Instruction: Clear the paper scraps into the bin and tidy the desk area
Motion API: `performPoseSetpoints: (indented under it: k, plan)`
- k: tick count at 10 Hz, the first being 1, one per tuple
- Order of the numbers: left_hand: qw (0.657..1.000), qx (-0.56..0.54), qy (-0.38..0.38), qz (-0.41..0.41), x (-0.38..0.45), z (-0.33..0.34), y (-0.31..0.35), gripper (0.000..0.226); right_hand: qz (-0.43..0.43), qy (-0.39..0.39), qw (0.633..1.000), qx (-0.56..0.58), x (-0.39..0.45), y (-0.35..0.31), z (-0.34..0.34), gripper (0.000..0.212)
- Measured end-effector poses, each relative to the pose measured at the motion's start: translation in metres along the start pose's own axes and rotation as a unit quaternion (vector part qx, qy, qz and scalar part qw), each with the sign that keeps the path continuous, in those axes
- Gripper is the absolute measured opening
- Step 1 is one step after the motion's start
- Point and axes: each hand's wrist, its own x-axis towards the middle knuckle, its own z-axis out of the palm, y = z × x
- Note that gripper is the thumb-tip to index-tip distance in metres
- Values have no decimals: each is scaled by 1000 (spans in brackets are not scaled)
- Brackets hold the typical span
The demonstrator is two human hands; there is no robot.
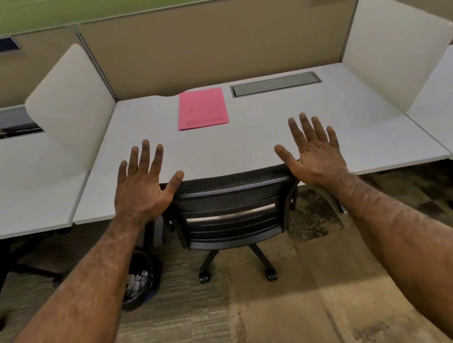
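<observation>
My left hand [145, 183] and my right hand [313, 153] are held out in front of me with fingers spread, holding nothing, above the near edge of the white desk [258, 140]. A pink paper folder [202, 108] lies flat toward the back of the desk. A black bin [141, 279] stands on the floor under the desk's left side, partly hidden by my left forearm, with white paper scraps [137, 280] inside it.
A black mesh office chair [231, 206] is pushed in at the desk between my hands. White side dividers [72, 103] flank the desk, a grey cable hatch [275, 83] sits at the back. Neighbouring desks lie left and right; cables lie on the left one.
</observation>
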Motion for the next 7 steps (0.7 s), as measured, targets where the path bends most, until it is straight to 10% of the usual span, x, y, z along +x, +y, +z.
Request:
performPoseSetpoints:
  k: [7]
  plan:
    - [987,-70,-140,-50,36,-30,-8,101,-12,-56,998,-23,29,-27,-28,103]
